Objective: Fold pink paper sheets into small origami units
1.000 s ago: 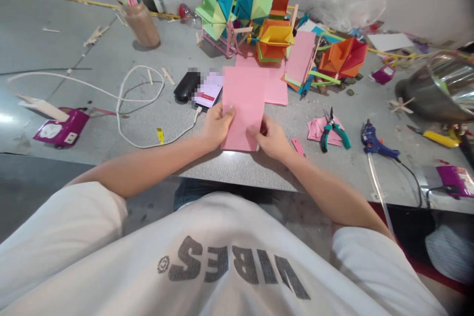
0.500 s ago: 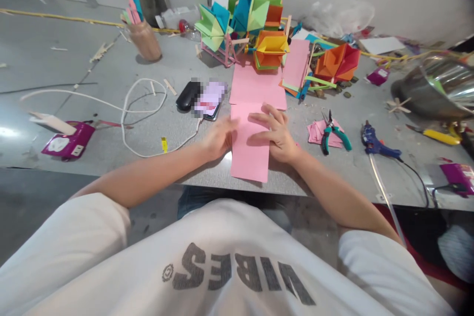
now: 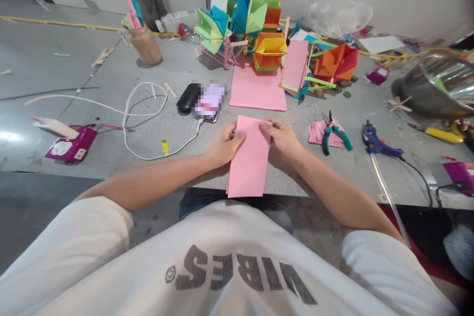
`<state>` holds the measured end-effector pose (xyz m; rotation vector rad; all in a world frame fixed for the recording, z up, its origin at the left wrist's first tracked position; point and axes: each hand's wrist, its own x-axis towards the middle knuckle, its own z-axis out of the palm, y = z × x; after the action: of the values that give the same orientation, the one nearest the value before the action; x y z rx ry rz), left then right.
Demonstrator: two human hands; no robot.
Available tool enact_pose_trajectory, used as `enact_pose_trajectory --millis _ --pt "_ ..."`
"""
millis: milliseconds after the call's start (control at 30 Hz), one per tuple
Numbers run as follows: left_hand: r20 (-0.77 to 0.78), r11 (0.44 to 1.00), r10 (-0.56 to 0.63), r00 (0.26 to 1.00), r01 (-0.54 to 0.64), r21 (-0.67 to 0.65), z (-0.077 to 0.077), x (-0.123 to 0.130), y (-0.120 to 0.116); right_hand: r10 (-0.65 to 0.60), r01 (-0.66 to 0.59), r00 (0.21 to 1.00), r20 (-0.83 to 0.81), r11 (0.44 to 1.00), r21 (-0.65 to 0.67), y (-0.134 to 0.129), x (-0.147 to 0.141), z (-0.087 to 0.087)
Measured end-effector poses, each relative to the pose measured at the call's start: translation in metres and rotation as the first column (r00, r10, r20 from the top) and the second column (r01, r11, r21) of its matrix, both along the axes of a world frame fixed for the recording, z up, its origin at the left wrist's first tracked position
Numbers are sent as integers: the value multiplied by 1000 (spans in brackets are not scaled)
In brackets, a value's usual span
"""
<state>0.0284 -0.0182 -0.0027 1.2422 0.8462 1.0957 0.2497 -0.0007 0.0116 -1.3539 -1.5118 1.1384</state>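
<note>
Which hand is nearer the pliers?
The right hand: it grips the pink paper, left of the pliers. The left hand is farther off, at the paper's opposite edge.

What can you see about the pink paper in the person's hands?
The pink paper is a plain, light pink rectangle, longer than it is wide, with straight sides. It looks flat and smooth. A second edge peeks out at the lower left, so there seems to be more than one layer. The left hand and right hand pinch its far end. Its near end is by the table's front edge.
</note>
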Motion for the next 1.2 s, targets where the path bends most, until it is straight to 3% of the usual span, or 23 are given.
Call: enact_pose_trajectory --millis 100,233,400,533,800,1033,1200 --pt "-100 991 112 989 -104 83 1 -2 3 -27 17 991 -134 997 -76 -10 -5 4" --pt "-183 960 257 949 -229 158 4 -7 9 -45 34 990 -131 996 -83 -17 -8 10" --pt "-207 977 211 955 -208 36 8 -10 10 -114 114 990 -81 993 1 -18 -5 13" --pt "-234 988 157 959 -153 33 8 -11 9 -164 168 984 -67 984 56 -18 -4 11" --pt "-247 990 141 959 -133 51 12 -15 8 -108 98 953 -283 994 -50 -17 -3 5" --pt "-287 990 140 948 -135 36 10 -15 10 -124 132 974 -188 991 33 -15 -3 6" --pt "-399 984 175 900 -143 110 14 -14 7 -104 93 975 -197 994 -63 -22 -10 1"
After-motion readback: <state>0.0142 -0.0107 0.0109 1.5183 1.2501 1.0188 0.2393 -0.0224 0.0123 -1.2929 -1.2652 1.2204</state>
